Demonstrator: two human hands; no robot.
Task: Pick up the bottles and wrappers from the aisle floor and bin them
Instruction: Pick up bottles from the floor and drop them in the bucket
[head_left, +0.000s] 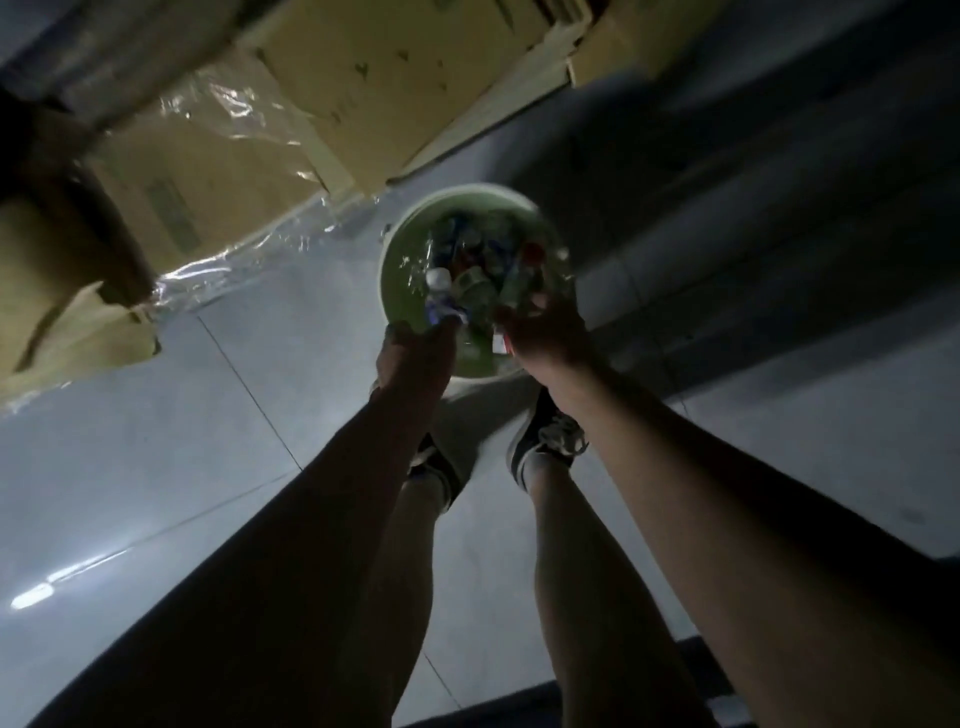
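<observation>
I hold a clear bottle (440, 296) in my left hand (415, 358) over the bin's (400, 244) near rim; my right hand (545, 332) grips wrappers (511, 291). Best let go only once both are well inside.

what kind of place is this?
Probably a storeroom or warehouse aisle: flattened cardboard boxes with plastic wrap line one side of a smooth tiled floor, and a round bin holds bottles and wrappers.
</observation>
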